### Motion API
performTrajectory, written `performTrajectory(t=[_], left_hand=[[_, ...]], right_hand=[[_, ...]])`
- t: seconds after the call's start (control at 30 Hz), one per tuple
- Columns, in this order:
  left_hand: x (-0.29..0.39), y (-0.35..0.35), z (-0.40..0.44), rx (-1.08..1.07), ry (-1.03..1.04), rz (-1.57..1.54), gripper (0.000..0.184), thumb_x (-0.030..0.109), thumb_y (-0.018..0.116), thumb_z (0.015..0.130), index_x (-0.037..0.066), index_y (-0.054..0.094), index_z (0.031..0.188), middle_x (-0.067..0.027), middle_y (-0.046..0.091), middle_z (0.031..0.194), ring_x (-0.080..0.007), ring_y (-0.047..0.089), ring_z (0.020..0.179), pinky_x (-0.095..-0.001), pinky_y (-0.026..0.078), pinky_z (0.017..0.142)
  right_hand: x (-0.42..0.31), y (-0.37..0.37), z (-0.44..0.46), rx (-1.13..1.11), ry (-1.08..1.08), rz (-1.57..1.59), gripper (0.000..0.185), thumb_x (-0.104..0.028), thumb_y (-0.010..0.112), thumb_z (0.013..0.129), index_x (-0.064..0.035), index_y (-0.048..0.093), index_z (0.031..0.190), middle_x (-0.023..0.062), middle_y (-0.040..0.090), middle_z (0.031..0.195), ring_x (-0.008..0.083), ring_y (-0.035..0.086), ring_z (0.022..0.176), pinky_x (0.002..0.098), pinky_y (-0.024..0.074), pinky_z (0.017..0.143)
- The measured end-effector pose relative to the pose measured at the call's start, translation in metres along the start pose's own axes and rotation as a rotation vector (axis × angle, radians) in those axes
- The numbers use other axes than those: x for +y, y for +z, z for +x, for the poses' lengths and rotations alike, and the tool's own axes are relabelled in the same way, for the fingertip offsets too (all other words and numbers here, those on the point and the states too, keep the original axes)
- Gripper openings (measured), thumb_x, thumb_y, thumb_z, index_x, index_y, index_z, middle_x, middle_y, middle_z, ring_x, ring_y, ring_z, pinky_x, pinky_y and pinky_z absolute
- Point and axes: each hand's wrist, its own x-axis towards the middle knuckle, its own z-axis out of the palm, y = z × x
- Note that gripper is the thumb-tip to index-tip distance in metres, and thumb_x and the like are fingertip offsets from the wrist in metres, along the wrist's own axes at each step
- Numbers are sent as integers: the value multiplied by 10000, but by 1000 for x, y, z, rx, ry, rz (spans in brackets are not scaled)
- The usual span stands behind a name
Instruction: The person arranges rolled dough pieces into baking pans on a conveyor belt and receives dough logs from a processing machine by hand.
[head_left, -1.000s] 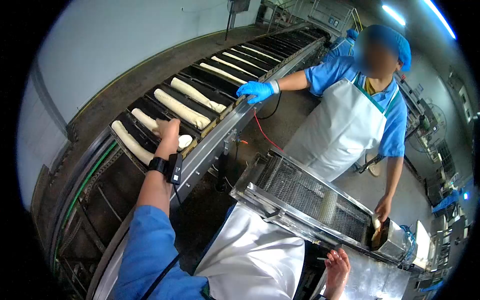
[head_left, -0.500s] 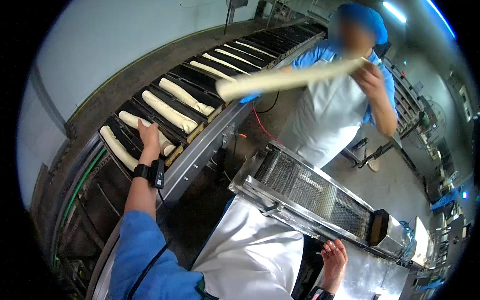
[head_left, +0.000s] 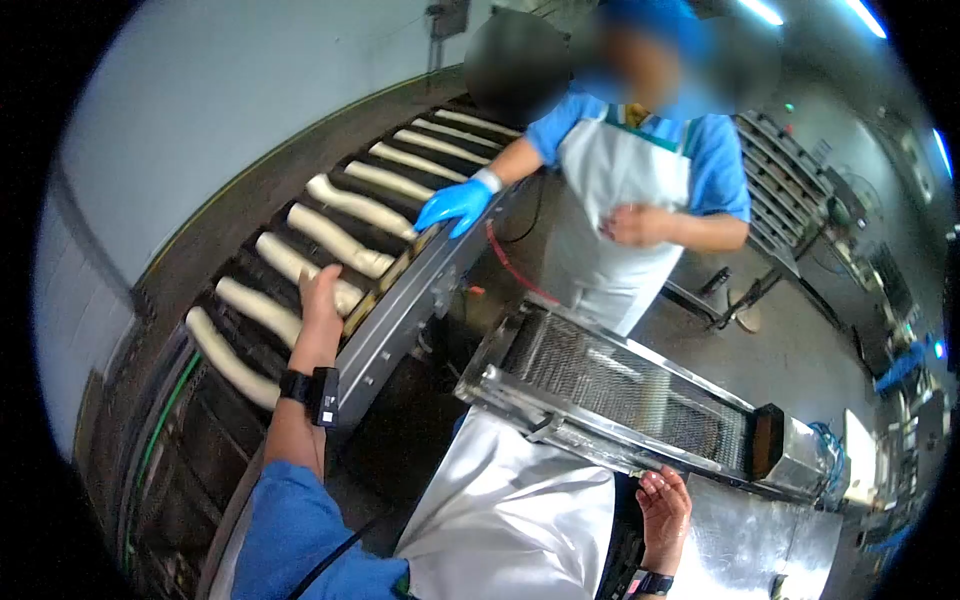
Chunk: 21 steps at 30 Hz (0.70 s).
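Observation:
Several long pale dough pieces lie in dark trays on the conveyor at the left. My left hand is over the third dough piece from the near end, touching it near its right part with fingers apart. Dough pieces lie on both sides of that hand, one of them just to its left. My right hand is beside the lower edge of the mesh belt machine, palm up, fingers loosely curled and apart, with nothing in it.
Across the mesh machine stands a co-worker in a white apron, a blue-gloved hand on the conveyor's edge and a bare hand at the apron. A metal table is at lower right, a rack behind.
The dough pieces have shifted down and left along the conveyor. My left hand has moved to another piece. The co-worker's bare hand no longer holds a dough piece, and the blue glove has moved left.

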Motion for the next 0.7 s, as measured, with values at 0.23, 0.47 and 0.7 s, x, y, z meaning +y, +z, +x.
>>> performTrajectory(t=[0.23,0.47,0.7], left_hand=[[-60,-9,44,147,-278,-103,862,149,645,776,-34,183,1481,-231,282,1478,-344,364,1306,-421,343,1058],[-57,29,39,80,470,406,712,84,672,815,-38,324,1425,-249,391,1432,-334,391,1324,-401,278,1120],[-79,50,35,-148,518,769,665,67,697,769,31,429,1376,-238,428,1400,-420,320,1356,-460,262,1131]], right_hand=[[-3,-22,1,116,23,-30,283,-128,577,895,-18,563,1155,128,675,992,215,667,882,340,550,773],[1,-25,10,25,-15,-32,315,-172,589,904,-32,552,1184,119,670,1019,214,658,892,331,539,765],[10,-41,12,-33,61,46,320,-175,598,902,-52,551,1194,101,663,1004,209,646,894,324,523,769]])
